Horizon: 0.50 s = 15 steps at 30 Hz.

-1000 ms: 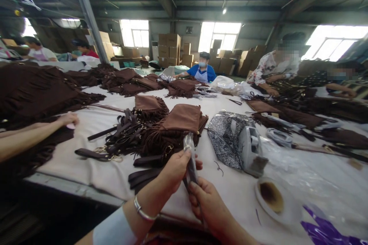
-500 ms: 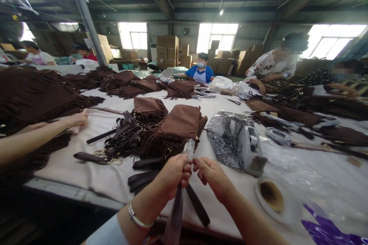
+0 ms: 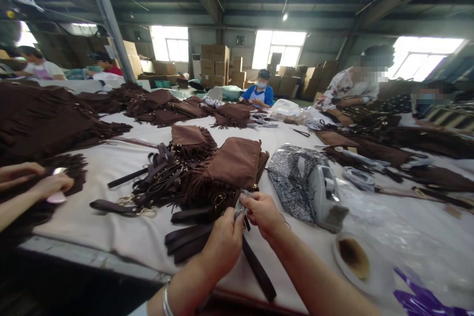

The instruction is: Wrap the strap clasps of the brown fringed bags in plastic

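Both my hands meet over the near edge of the table, each closed on a small clear plastic wrap [image 3: 240,206]. My left hand [image 3: 226,239] grips its lower part, and my right hand [image 3: 263,212] pinches its upper end. What lies inside the wrap is too small to tell. Just beyond my hands rests a brown fringed bag [image 3: 235,160] on a pile of others. Dark straps with gold clasps [image 3: 157,177] are heaped to the left. Below my left hand, more dark straps [image 3: 192,239] lie on the white cloth.
Right of my hands stand a tape dispenser [image 3: 325,197], a silvery sheet [image 3: 291,177] and a tape roll [image 3: 351,259]. Purple plastic [image 3: 425,296] lies at the lower right. Another person's hands [image 3: 55,185] work at the left edge; more people sit or stand beyond.
My right hand has closed on the wrap's upper end, and my left hand has turned over it. The long strip below my left hand no longer shows. The other person's hands moved left and nearer.
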### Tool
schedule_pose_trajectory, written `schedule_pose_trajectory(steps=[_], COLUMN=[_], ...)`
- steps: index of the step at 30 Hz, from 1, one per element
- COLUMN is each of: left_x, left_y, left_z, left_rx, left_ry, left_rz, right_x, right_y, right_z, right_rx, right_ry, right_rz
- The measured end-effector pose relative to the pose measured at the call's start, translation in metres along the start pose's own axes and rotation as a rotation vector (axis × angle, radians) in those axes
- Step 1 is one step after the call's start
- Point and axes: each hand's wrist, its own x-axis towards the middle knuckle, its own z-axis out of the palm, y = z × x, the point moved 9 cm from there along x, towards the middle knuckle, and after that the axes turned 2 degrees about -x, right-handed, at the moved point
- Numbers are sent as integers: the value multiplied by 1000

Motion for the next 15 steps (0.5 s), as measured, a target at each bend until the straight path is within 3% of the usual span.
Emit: schedule_pose_trajectory(steps=[3, 6, 11, 15], left_x=[4, 8, 6, 6], left_y=[0, -17, -57, -71], left_z=[2, 8, 33, 41], left_rx=[53, -114, -499, -554], left_ry=[-30, -76, -183, -158], left_rz=[33, -103, -410, -499], right_x=[-1, -7, -45, -69], right_y=[1, 3, -7, -34], right_z=[-4, -20, -80, -127], right_rx=[-5, -111, -593, -841], right_ry=[22, 63, 226, 368], right_rz=[-6, -45, -270, -315])
